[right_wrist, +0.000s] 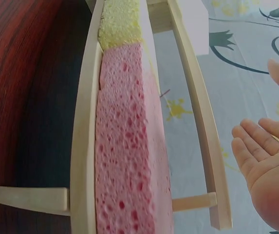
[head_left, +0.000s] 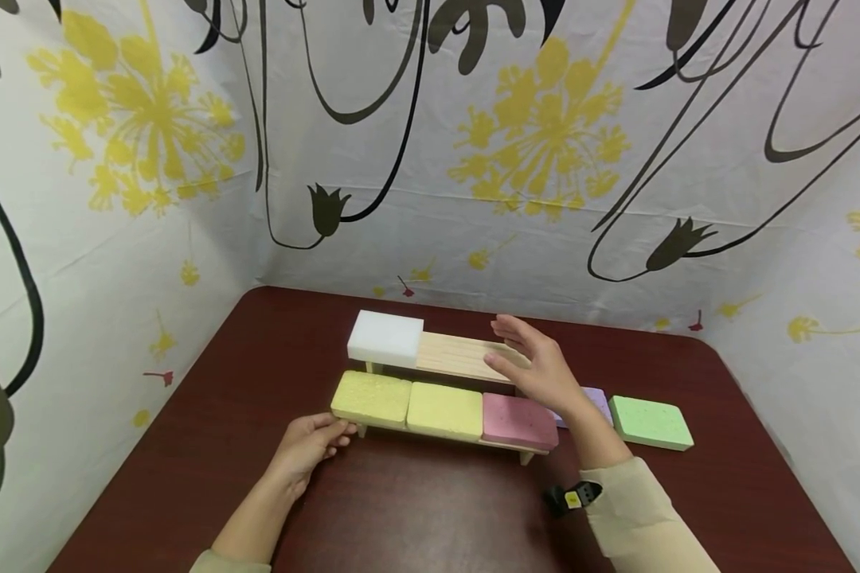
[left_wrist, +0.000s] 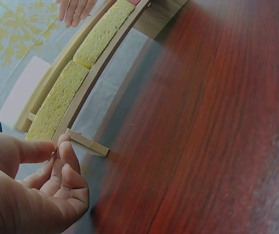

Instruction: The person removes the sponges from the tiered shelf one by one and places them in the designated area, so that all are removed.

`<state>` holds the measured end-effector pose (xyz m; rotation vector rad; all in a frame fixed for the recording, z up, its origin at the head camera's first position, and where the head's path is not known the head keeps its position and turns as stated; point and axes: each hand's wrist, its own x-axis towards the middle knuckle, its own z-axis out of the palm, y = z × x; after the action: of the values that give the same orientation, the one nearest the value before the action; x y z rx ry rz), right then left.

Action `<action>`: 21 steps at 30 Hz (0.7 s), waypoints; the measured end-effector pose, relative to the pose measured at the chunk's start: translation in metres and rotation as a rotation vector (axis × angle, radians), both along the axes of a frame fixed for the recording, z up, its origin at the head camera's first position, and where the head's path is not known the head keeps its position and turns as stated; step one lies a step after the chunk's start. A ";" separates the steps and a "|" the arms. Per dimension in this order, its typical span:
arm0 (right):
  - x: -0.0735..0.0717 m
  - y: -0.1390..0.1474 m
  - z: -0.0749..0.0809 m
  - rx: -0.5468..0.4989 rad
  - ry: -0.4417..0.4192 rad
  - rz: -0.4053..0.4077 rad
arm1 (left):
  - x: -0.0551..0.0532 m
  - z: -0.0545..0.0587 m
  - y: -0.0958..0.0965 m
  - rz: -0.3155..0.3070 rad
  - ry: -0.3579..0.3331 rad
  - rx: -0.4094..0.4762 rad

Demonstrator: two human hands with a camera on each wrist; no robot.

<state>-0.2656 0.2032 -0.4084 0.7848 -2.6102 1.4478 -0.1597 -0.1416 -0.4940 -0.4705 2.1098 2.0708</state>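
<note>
Two low wooden stands are on the table, one behind the other. The front stand carries two yellow sponges and a pink sponge side by side. With thumb and fingers, my left hand pinches this stand's left end, seen close up in the left wrist view. The rear stand bears a white sponge block at its left; bare wood shows to the right. My right hand hovers by the rear stand's right end, fingers extended and holding nothing; it hides that end.
A purple sponge, partly hidden by my right forearm, and a green sponge lie on the dark red-brown table at the right. Patterned white cloth hangs around the table. A black device sits at my right wrist.
</note>
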 end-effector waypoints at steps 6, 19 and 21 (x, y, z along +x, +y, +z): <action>-0.001 -0.005 -0.001 0.009 -0.015 0.002 | -0.001 0.000 0.000 -0.003 0.004 -0.008; -0.002 -0.014 -0.001 0.002 -0.034 0.023 | -0.001 0.000 -0.001 -0.003 0.003 -0.008; -0.003 -0.015 -0.001 0.004 -0.033 0.023 | -0.001 0.000 -0.001 -0.004 0.003 -0.006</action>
<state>-0.2685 0.1878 -0.4097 0.8009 -2.6374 1.4749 -0.1602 -0.1424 -0.4940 -0.4639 2.1180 2.0645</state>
